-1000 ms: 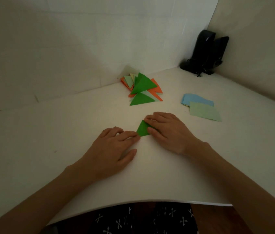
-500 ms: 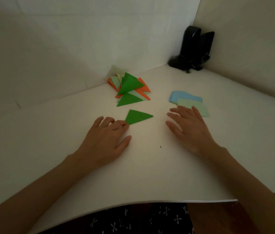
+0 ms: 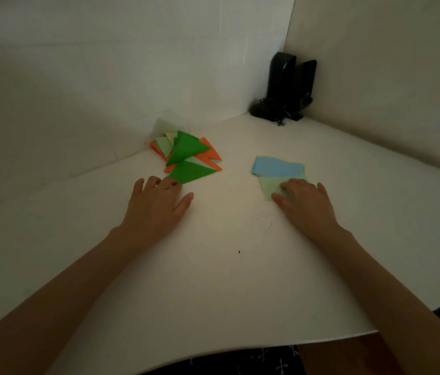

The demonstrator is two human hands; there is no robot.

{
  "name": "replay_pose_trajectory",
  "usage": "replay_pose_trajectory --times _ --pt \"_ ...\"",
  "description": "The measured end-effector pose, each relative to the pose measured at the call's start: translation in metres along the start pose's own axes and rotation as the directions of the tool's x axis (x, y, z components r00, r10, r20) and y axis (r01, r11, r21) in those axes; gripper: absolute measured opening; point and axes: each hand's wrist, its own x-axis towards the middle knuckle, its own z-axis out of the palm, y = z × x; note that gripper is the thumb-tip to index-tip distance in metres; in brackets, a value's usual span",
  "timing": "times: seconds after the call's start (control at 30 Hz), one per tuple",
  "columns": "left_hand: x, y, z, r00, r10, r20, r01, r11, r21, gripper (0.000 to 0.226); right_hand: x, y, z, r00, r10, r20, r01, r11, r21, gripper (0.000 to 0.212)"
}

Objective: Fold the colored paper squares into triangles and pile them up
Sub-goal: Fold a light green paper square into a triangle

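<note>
Rests left hand [image 3: 159, 204] flat on table [image 3: 213, 288], fingers straight, tips touching green triangle [image 3: 192, 171] at front of pile [image 3: 186, 150]. Presses right hand [image 3: 304, 203] flat, gripping nothing, on light green square [image 3: 269, 186] right under its fingers, well apart from left hand; likely drags it centre-ward next. Leaves blue square [image 3: 277, 166] just behind.

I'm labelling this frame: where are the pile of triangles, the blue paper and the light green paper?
pile [image 3: 186, 152]: head view, on the top green triangle.
blue paper [image 3: 277, 166]: head view, middle of its bare face.
light green paper [image 3: 269, 186]: head view, its uncovered left part.
</note>
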Motion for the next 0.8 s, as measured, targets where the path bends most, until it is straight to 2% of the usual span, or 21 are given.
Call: replay_pose_trajectory --times 0.07,0.13,0.2,0.27,0.33,0.4,0.47,0.53,0.63,0.8 --pt "0.001 0.0 0.0 1.0 -0.005 -0.005 0.005 1.0 -0.018 0.05 -0.006 -0.005 -0.004 0.998 -0.055 -0.018 0.054 0.998 -0.044 0.04" --pt "-0.002 0.001 -0.001 0.999 -0.013 -0.045 0.01 0.998 -0.055 0.055 -0.015 -0.012 -0.007 0.994 -0.11 -0.004 0.109 0.993 -0.051 0.039" --pt "-0.008 0.003 -0.002 0.993 0.026 -0.117 -0.036 0.996 -0.084 0.06 -0.026 -0.019 -0.009 0.986 -0.162 0.04 0.163 0.986 -0.024 0.042" --pt "-0.015 0.007 -0.006 0.976 0.071 -0.205 -0.098 0.988 -0.123 0.055 -0.037 -0.027 -0.01 0.97 -0.217 0.107 0.218 0.976 0.001 0.046" --pt "-0.024 0.014 -0.009 0.963 0.12 -0.243 -0.173 0.962 -0.212 0.05 -0.046 -0.036 -0.011 0.949 -0.276 0.15 0.275 0.961 0.033 0.049" --pt "-0.032 0.025 -0.013 0.968 0.123 -0.221 -0.196 0.915 -0.352 0.041 -0.054 -0.044 -0.011 0.927 -0.334 0.169 0.324 0.942 0.086 0.05" --pt "-0.036 0.035 -0.012 0.992 0.045 -0.119 -0.095 0.886 -0.453 0.034 -0.059 -0.053 -0.01 0.905 -0.387 0.177 0.366 0.92 0.144 0.052" --pt "-0.035 0.044 -0.009 0.999 -0.035 -0.03 0.02 0.919 -0.394 0.041 -0.063 -0.059 -0.006 0.887 -0.431 0.167 0.4 0.897 0.189 0.055" --pt "-0.032 0.052 -0.005 0.993 -0.118 0.009 0.113 0.924 -0.364 0.046 -0.067 -0.062 -0.001 0.881 -0.453 0.138 0.417 0.88 0.229 0.059" --pt "-0.029 0.062 -0.004 0.977 -0.209 0.035 0.203 0.881 -0.428 0.033 -0.07 -0.063 0.003 0.888 -0.449 0.099 0.412 0.873 0.261 0.061"
